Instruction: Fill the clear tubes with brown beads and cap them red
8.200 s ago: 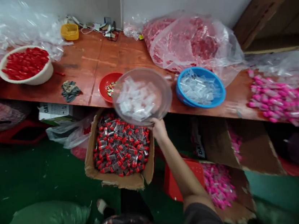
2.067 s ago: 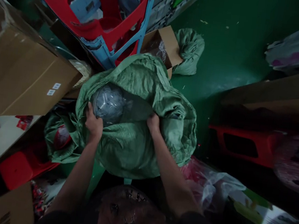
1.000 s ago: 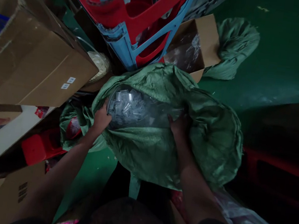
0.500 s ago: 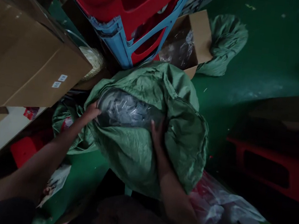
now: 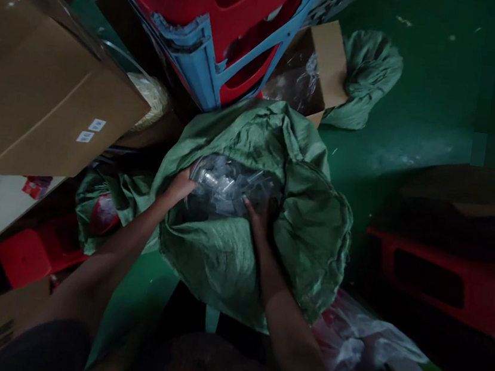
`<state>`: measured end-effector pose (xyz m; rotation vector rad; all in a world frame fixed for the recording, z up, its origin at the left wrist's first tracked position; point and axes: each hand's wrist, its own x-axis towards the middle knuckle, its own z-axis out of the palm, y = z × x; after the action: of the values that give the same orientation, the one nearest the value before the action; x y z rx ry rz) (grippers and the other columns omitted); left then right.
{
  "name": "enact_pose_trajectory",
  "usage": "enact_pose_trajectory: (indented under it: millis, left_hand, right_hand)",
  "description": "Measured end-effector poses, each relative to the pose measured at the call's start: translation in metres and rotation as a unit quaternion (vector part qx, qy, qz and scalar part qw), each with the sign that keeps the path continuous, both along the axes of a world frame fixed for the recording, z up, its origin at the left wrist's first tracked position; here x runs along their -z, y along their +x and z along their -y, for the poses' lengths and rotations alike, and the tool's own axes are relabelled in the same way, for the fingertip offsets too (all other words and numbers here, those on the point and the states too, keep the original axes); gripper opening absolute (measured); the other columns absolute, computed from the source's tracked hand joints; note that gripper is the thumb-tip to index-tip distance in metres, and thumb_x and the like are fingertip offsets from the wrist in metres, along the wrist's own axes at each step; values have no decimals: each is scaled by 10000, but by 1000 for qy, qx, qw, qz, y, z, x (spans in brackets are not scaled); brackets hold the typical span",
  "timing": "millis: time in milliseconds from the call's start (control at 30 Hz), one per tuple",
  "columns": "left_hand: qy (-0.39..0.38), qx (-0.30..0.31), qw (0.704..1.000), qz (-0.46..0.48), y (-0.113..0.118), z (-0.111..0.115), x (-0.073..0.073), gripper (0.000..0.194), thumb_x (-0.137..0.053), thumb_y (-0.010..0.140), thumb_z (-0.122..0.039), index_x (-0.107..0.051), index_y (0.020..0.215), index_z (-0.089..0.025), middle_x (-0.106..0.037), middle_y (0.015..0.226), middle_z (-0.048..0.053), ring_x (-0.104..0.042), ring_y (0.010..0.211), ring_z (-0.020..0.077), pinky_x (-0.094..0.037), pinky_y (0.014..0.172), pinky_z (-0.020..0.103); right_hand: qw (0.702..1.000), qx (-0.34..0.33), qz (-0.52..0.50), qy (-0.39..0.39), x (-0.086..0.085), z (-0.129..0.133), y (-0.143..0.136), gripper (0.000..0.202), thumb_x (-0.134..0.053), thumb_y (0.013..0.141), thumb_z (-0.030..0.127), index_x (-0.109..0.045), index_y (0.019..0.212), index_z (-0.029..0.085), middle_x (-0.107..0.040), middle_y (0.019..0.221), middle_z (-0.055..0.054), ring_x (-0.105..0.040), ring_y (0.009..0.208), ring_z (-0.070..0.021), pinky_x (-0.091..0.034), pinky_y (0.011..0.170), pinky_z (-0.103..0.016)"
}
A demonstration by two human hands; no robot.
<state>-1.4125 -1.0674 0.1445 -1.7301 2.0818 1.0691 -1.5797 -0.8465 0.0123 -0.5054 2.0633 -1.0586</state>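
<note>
A green woven sack (image 5: 216,254) lies bunched in front of me with its mouth gaping. Inside it sits a clear plastic bag (image 5: 222,188) filled with small translucent pieces whose kind I cannot make out. At the bag's left end, my left hand (image 5: 181,184) is closed on the plastic. My right hand (image 5: 261,214) grips the bag's right part from the near side, its thumb on top and its other fingers partly lost in shadow beside the sack's folds.
Stacked red and blue plastic stools (image 5: 228,45) stand beyond the sack. Behind it are an open carton (image 5: 330,63) and another green sack (image 5: 371,80). A large cardboard box (image 5: 51,95) crowds the left. Red stools (image 5: 26,255) (image 5: 435,275) flank me; clear plastic wrap (image 5: 368,339) lies lower right.
My left hand has moved right with the bag's left end, so the bag looks shorter and more bunched inside the sack. My right hand stays near the same spot.
</note>
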Motion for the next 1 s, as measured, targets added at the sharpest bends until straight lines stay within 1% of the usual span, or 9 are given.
enact_pose_trajectory:
  millis: [133,233,400,500,567,667,767,900,1000]
  left_hand:
    - [16,2,999,28,8,6,10,507,-577,712,-44,-666,1205,-126,-746,1081,94,-704,958,237,-542,837,259]
    - [10,3,997,72,18,7,1,510,-619,713,-62,-655,1218,-124,-738,1100,131,-709,988,277,-540,888,318]
    - [-68,18,993,93,34,-22,-55,635,-662,756,-116,-541,1379,-145,-611,1350,191,-617,1210,324,-450,1061,409]
    - [-155,6,987,-45,38,-54,-88,469,-562,855,-131,-600,1314,-221,-567,1416,102,-572,1266,242,-419,1095,346]
    - [-109,-63,984,-127,41,-74,-93,318,-528,872,-122,-685,1131,-220,-657,1259,69,-627,1154,205,-459,1033,310]
    - [-18,-172,978,-116,43,-88,-74,211,-607,787,-60,-685,945,-176,-693,1082,95,-639,1093,239,-469,994,329]
    - [-8,-234,969,-81,44,-81,-42,378,-669,733,-19,-623,1087,-144,-644,1178,152,-546,1249,286,-446,1011,347]
    - [104,-301,945,-74,42,-63,-12,324,-663,881,-209,-584,1186,-135,-633,1158,110,-636,1034,220,-547,851,366]
    - [198,-325,921,-77,45,-56,-5,308,-602,946,-332,-601,1181,-133,-639,1116,83,-647,919,176,-577,784,364]
  right_hand:
    - [999,-31,-30,16,-28,19,23,959,-650,748,680,-330,1528,223,-159,1638,-140,-176,1513,-331,-261,1192,-535]
    - [991,-122,-52,3,-55,37,41,884,-660,783,605,-337,1531,262,-52,1668,-118,-174,1523,-334,-283,1186,-516]
    - [963,-255,-72,-58,-82,25,61,732,-620,857,438,-360,1522,278,-149,1669,-80,-110,1546,-295,-79,1230,-583]
    - [967,-247,-26,-55,-86,-12,72,597,-613,838,331,-509,1423,275,-346,1603,-72,-289,1499,-261,-212,1229,-507]
    - [981,-193,-14,-18,-85,-35,77,512,-560,846,291,-572,1350,199,-480,1503,-141,-455,1396,-271,-367,1158,-465]
    - [995,-86,-19,37,-77,-51,74,513,-425,878,235,-517,1368,114,-606,1334,-199,-588,1244,-272,-460,1067,-460]
    - [998,-8,-20,54,-66,-42,63,567,-403,874,213,-437,1432,120,-601,1350,-190,-584,1246,-267,-445,1077,-466]
    - [998,40,-18,43,-60,-23,57,589,-459,837,194,-465,1420,107,-550,1415,-194,-528,1317,-274,-379,1136,-490]
    - [997,67,-23,14,-70,-24,66,632,-455,823,169,-435,1452,111,-479,1497,-156,-441,1399,-230,-316,1193,-443]
